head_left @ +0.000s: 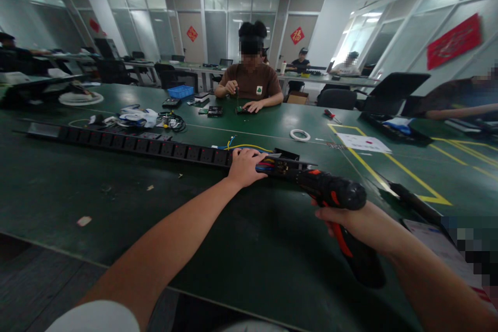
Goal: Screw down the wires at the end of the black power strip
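Note:
A long black power strip (163,149) with a row of sockets lies across the green table (128,181). My left hand (246,167) rests over its right part, fingers bent around the strip beside red and blue wires. My right hand (346,218) grips a black and orange power drill (330,189) by the handle. The drill's nose points left at the strip's right end, where the exact contact is hard to make out. Yellow and blue wires (245,146) lie just behind the strip.
Across the table a person (251,80) works on a small board. Behind the strip lie a cable bundle (136,116), a blue basket (181,92) and a white ring (300,135). A screwdriver (330,114) and yellow tape outlines (412,176) are at the right.

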The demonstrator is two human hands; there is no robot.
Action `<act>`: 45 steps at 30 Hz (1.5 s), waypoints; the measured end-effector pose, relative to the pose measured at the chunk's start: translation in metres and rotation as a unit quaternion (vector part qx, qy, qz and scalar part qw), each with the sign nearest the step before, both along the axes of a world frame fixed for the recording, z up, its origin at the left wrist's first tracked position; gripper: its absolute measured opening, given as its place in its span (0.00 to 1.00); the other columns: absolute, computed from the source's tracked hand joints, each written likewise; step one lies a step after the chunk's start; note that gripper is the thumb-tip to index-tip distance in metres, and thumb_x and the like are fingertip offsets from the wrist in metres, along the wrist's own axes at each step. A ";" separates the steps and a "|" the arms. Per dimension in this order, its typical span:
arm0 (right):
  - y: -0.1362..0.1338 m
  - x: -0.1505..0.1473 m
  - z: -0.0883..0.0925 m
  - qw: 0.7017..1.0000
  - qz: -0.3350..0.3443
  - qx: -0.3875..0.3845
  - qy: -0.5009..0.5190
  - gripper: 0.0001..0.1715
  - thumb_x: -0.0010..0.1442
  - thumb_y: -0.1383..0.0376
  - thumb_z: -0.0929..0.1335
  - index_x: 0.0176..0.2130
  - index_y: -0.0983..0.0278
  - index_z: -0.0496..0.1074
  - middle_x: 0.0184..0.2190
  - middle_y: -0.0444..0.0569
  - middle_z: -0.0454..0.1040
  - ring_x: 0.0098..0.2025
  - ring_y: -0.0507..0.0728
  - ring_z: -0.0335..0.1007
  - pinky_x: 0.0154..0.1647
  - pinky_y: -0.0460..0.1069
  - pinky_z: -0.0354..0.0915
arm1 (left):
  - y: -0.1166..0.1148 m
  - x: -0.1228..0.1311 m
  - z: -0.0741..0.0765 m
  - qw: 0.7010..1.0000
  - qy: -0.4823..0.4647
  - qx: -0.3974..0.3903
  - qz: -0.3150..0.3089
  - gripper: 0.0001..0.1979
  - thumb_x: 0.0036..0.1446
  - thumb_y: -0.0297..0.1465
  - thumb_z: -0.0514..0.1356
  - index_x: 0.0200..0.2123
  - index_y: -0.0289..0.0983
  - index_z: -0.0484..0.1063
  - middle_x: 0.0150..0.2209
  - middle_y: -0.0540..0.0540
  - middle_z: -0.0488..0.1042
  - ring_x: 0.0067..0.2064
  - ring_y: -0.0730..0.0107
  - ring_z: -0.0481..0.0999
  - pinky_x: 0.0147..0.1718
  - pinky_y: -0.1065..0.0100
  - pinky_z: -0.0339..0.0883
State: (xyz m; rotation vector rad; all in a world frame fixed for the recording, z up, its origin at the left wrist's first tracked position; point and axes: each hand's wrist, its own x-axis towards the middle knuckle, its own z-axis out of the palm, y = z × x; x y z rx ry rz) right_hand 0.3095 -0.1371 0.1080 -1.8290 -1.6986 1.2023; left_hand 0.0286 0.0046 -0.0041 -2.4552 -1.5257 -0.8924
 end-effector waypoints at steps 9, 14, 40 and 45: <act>-0.001 -0.002 0.002 0.999 0.010 0.007 -0.037 0.15 0.52 0.59 0.77 0.41 0.59 0.79 0.22 0.44 0.78 0.28 0.60 0.78 0.31 0.52 0.71 | -0.002 0.001 0.004 1.000 0.000 -0.010 0.004 0.33 0.59 0.46 0.78 0.66 0.47 0.79 0.61 0.42 0.81 0.64 0.46 0.74 0.64 0.45 0.57; -0.003 -0.008 0.006 0.995 0.041 0.040 -0.086 0.10 0.51 0.60 0.77 0.33 0.59 0.77 0.23 0.44 0.79 0.30 0.60 0.76 0.33 0.52 0.69 | -0.002 0.002 0.003 1.000 0.001 -0.006 0.007 0.34 0.58 0.46 0.78 0.66 0.47 0.78 0.61 0.42 0.80 0.64 0.46 0.74 0.64 0.44 0.56; -0.014 -0.023 -0.004 0.996 -0.049 -0.015 0.070 0.20 0.51 0.58 0.76 0.43 0.60 0.76 0.23 0.41 0.76 0.29 0.60 0.78 0.33 0.52 0.71 | -0.001 0.001 0.000 1.000 -0.002 -0.004 0.003 0.33 0.59 0.46 0.77 0.66 0.50 0.79 0.60 0.43 0.80 0.64 0.44 0.74 0.64 0.44 0.56; -0.017 -0.031 -0.008 0.990 -0.082 -0.022 0.109 0.21 0.51 0.56 0.76 0.44 0.60 0.76 0.23 0.42 0.77 0.27 0.59 0.78 0.31 0.51 0.71 | -0.002 0.001 0.001 1.000 -0.006 -0.004 0.001 0.34 0.59 0.46 0.78 0.66 0.49 0.79 0.60 0.42 0.80 0.64 0.44 0.74 0.64 0.44 0.56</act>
